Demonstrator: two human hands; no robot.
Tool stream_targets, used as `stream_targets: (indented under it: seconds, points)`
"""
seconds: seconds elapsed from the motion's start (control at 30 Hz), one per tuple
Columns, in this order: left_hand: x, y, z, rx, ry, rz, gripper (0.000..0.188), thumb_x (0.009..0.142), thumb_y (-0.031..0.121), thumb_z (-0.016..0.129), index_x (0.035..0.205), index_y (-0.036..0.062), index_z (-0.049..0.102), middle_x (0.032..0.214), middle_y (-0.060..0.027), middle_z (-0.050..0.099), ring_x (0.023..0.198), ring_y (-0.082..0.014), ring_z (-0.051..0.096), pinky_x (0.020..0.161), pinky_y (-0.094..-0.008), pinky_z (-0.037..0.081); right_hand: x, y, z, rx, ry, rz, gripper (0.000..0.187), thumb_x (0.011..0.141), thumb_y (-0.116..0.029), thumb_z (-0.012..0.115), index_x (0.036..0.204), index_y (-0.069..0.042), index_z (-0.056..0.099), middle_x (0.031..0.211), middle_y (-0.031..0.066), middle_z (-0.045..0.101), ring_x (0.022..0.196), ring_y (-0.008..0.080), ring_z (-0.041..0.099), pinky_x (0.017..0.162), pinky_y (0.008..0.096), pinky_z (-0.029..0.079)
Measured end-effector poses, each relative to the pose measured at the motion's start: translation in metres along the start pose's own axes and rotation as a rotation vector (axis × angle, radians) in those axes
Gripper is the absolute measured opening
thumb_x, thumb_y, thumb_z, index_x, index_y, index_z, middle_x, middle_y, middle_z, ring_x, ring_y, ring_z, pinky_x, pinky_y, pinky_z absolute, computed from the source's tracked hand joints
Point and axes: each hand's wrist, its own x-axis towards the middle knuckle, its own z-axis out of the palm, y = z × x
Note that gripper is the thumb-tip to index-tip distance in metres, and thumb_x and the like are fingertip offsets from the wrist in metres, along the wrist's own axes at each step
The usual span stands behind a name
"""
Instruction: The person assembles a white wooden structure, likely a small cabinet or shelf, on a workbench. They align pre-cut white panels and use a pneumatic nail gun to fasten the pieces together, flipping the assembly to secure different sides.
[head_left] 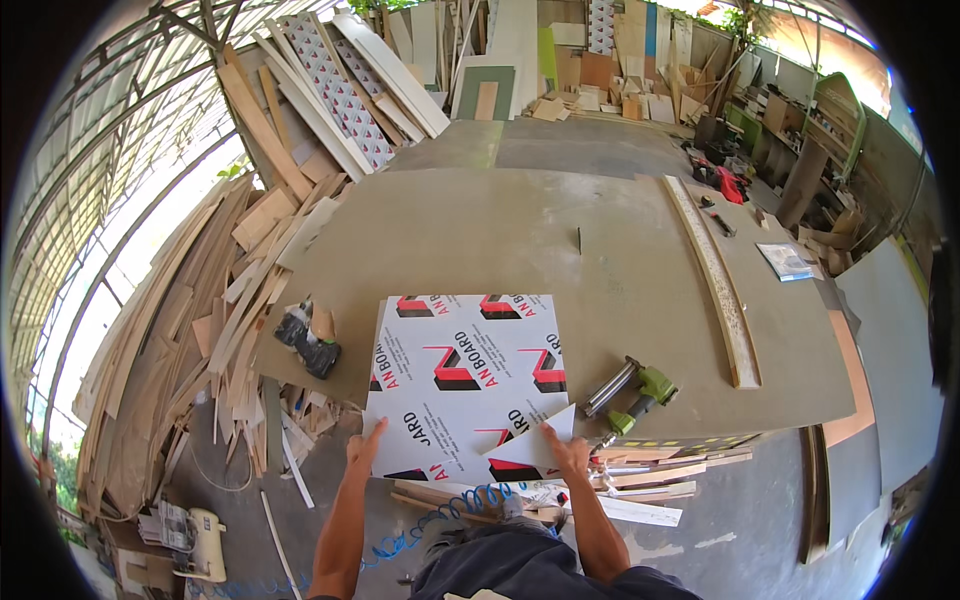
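Note:
A rectangular board (465,350), its face covered in white printed film with red and black shapes, lies at the near edge of the large workbench. My left hand (364,448) grips its near left edge, thumb on top and fingers hidden beneath. At the near right corner, my right hand (569,455) is closed on a plain white triangular piece (530,442) over the board; whether it is loose or a folded flap I cannot tell. Just right of that hand lies a green nail gun (640,398). A dark cordless drill (308,342) rests left of the board.
A long narrow wooden strip (715,285) lies on the right of the workbench (480,230), near a plastic packet (785,262). Scrap wood (190,300) is heaped along the left. Below me a coiled blue air hose (400,540) crosses the floor toward a cream tank (208,545).

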Motion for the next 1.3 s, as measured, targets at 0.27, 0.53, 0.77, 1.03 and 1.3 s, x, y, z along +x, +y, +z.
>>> stream_targets:
  seconds: [0.27, 0.53, 0.77, 1.03, 1.3]
  points:
    - [0.121, 0.026, 0.023, -0.15, -0.066, 0.166, 0.094, 0.078, 0.065, 0.079, 0.132, -0.0105, 0.064, 0.132, -0.0278, 0.066, 0.125, -0.0346, 0.063, 0.103, -0.0432, 0.049, 0.047, -0.053, 0.035, 0.008, 0.163, -0.053, 0.103, 0.066, -0.084, 0.074, 0.107, 0.011, 0.075, 0.101, 0.0288, 0.075, 0.1, 0.0404, 0.074, 0.088, 0.0474, 0.057]
    - [0.163, 0.071, 0.042, -0.172, -0.269, 0.08, 0.087, 0.083, 0.06, 0.078, 0.13, -0.012, 0.064, 0.129, -0.0257, 0.067, 0.121, -0.0318, 0.064, 0.102, -0.043, 0.049, 0.067, -0.085, 0.037, -0.17, 0.157, 0.062, 0.108, 0.069, -0.09, 0.065, 0.105, 0.011, 0.075, 0.101, 0.0295, 0.075, 0.1, 0.041, 0.074, 0.088, 0.0474, 0.057]
    - [0.203, 0.073, 0.043, -0.142, -0.271, 0.187, 0.088, 0.083, 0.062, 0.077, 0.127, -0.0129, 0.066, 0.126, -0.0267, 0.069, 0.117, -0.0334, 0.067, 0.101, -0.0431, 0.05, 0.081, -0.096, 0.064, -0.166, 0.265, -0.009, 0.098, 0.074, -0.085, 0.066, 0.105, 0.007, 0.077, 0.103, 0.028, 0.075, 0.103, 0.0412, 0.073, 0.09, 0.0477, 0.057]
    - [0.193, 0.087, 0.028, 0.178, -0.278, 0.312, 0.085, 0.084, 0.066, 0.072, 0.127, -0.0072, 0.068, 0.124, -0.0292, 0.07, 0.122, -0.0406, 0.065, 0.103, -0.0443, 0.049, 0.085, -0.076, 0.084, -0.219, 0.324, -0.049, 0.093, 0.08, -0.079, 0.068, 0.112, 0.008, 0.072, 0.111, 0.0298, 0.072, 0.105, 0.0425, 0.071, 0.093, 0.0496, 0.055]
    - [0.189, 0.096, 0.011, 0.202, -0.3, 0.457, 0.08, 0.087, 0.064, 0.07, 0.134, -0.0005, 0.065, 0.126, -0.0262, 0.07, 0.124, -0.039, 0.065, 0.105, -0.0445, 0.048, 0.057, -0.084, 0.088, -0.392, 0.383, -0.252, 0.081, 0.088, -0.063, 0.07, 0.12, 0.011, 0.065, 0.11, 0.0326, 0.071, 0.105, 0.045, 0.068, 0.099, 0.0521, 0.051]
